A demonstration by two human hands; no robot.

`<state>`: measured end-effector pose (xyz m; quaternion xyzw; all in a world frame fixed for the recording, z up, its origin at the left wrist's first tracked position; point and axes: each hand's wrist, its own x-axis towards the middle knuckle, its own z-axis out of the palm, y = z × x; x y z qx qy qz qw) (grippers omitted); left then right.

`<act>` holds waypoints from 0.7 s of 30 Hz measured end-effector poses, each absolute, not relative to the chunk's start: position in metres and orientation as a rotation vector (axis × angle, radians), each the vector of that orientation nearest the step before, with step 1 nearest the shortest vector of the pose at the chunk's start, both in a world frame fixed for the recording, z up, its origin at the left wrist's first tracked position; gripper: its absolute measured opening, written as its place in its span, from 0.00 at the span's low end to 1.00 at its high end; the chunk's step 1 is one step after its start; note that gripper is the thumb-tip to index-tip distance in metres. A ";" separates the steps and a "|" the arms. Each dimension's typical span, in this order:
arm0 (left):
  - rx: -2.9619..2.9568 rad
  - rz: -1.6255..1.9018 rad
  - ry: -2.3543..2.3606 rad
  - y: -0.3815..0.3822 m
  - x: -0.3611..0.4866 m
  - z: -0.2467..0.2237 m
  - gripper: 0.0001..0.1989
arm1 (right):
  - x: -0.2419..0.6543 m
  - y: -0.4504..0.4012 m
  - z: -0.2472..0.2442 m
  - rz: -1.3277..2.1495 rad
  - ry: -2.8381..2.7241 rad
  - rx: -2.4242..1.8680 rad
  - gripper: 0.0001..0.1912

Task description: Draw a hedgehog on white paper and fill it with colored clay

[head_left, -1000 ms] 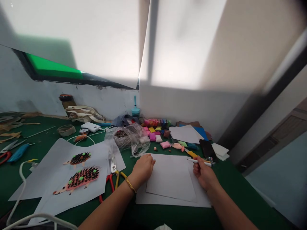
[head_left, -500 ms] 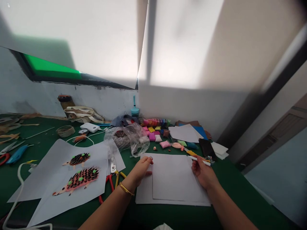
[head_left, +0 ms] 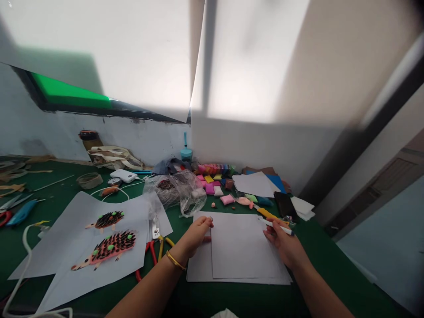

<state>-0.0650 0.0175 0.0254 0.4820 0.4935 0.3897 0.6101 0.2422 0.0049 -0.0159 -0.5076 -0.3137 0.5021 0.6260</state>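
Observation:
A slim white pen (head_left: 281, 227) with a dark back end rests in my right hand (head_left: 280, 240), its tip pointing left over the paper. My right fingers are closed on it near the upper right of a white sheet (head_left: 240, 247). That blank sheet lies on top of a larger white sheet (head_left: 200, 269). At the left edge of the upper sheet, my left hand (head_left: 197, 234) is curled, thumb and forefinger pinched together. A small pale bit shows at those fingertips, too small to name. A gold bangle circles my left wrist.
Left lie sheets with two clay hedgehogs (head_left: 112, 247), beside scissors (head_left: 155, 229) and red-handled pliers (head_left: 152, 251). Behind the sheets are a plastic bag (head_left: 179, 190), coloured clay packets (head_left: 209, 189) and a yellow cutter (head_left: 266, 213). A black phone (head_left: 285, 205) lies right.
My right hand has shifted slightly right and down, the pen turning a little so its dark back end shows. The upper sheet has moved very slightly. My left hand stays pinched, moving slightly right.

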 end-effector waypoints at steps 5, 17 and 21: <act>1.340 0.826 1.249 0.025 -0.065 0.026 0.22 | 0.236 0.014 -0.018 1.106 -0.791 -1.219 0.19; 2.426 0.290 1.855 0.061 -0.065 0.026 0.10 | 0.230 0.039 0.000 1.217 -0.786 -1.103 0.19; 2.450 0.315 1.882 0.054 -0.064 0.027 0.14 | 0.228 0.050 -0.008 1.217 -0.727 -1.076 0.17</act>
